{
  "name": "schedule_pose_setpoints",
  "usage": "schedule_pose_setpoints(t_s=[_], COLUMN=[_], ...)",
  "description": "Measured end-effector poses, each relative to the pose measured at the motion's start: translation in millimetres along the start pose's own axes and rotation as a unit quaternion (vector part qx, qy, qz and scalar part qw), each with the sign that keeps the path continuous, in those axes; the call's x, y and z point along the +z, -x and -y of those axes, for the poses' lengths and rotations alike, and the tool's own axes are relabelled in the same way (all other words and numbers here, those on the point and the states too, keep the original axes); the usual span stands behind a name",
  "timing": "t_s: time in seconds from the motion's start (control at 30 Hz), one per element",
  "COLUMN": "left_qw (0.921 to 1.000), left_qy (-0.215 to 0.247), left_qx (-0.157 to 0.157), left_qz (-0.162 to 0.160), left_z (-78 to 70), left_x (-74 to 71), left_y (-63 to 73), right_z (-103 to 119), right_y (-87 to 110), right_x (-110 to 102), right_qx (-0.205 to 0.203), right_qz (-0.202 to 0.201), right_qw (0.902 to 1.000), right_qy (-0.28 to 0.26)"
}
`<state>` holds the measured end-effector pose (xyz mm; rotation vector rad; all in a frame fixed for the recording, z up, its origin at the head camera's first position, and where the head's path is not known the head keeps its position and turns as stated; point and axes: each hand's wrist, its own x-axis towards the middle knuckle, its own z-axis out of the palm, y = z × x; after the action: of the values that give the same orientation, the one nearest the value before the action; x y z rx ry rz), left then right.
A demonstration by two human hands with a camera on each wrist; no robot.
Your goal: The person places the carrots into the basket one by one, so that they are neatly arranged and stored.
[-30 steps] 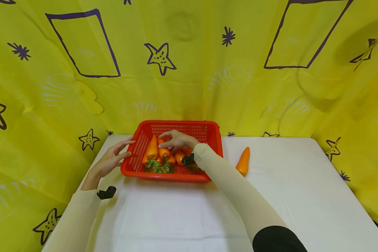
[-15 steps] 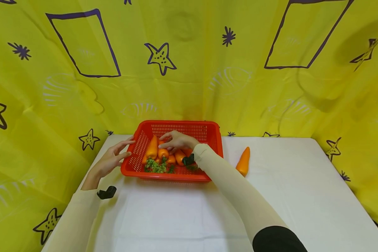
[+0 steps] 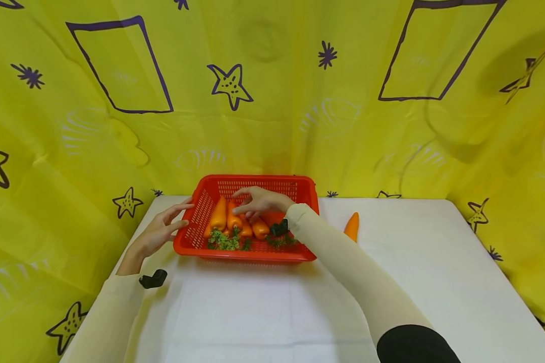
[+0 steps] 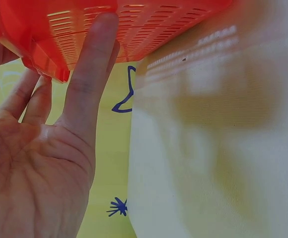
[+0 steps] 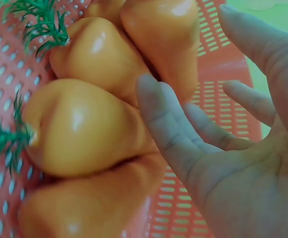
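A red plastic basket (image 3: 245,255) stands at the back of the table, with several orange toy carrots (image 3: 218,214) with green leafy tops (image 3: 224,241) inside. My left hand (image 3: 156,233) touches the basket's left side. In the left wrist view its thumb (image 4: 87,74) lies straight against the slotted wall. Over the carrots, my right hand (image 3: 263,200) is spread, its fingers bent loosely with nothing between them. In the right wrist view, its fingertips are close beside a carrot (image 5: 84,129); whether they touch is unclear. The sleeve partly hides another carrot (image 3: 352,227) on the table.
The table has a white cloth (image 3: 250,307). Yellow patterned curtain (image 3: 272,121) encloses it at the back and both sides, close behind the basket. The right forearm (image 3: 345,277) crosses above the basket's front right corner.
My right hand has let go of a carrot, which now lies beside the others, and has shifted slightly right. Its sleeve now covers more of the carrot outside. The left hand stays on the basket.
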<state>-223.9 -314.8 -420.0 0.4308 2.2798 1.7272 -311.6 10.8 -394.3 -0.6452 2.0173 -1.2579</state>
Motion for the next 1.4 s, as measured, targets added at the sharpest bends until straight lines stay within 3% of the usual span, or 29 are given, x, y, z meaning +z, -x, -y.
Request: schedule_pose_setpoints(t_s=[0.27,0.43,0.53,0.8,1.0,1.4], left_qw=[0.9999,0.9999,0.9999,0.9998,0.9998,0.9997], left_qy=[-0.014,-0.013,-0.016,-0.017,-0.014,-0.018], left_qx=[0.001,0.000,0.001,0.008,0.008,0.013], left_qz=[0.002,0.001,0.002,0.004,0.008,0.008], left_z=[-0.9,-1.9,-1.9,-0.5,-1.1,-1.4], left_x=[0.7,1.2,1.2,-0.2,0.5,0.8], left_y=[0.3,0.6,0.4,0.4,0.2,4.1], right_z=[9,12,11,1,-8,-50], right_y=[34.2,59.0,77.6,134.3,185.8,272.5], right_x=[-14,-26,-35,-54,-66,-84], right_qx=[-0.035,-0.060,-0.079,-0.138,-0.114,-0.063], right_qz=[-0.026,-0.067,-0.090,-0.144,-0.182,-0.252], right_qw=[0.9915,0.9665,0.9520,0.9413,0.9452,0.9348], right_qy=[0.123,0.241,0.282,0.273,0.245,0.242])
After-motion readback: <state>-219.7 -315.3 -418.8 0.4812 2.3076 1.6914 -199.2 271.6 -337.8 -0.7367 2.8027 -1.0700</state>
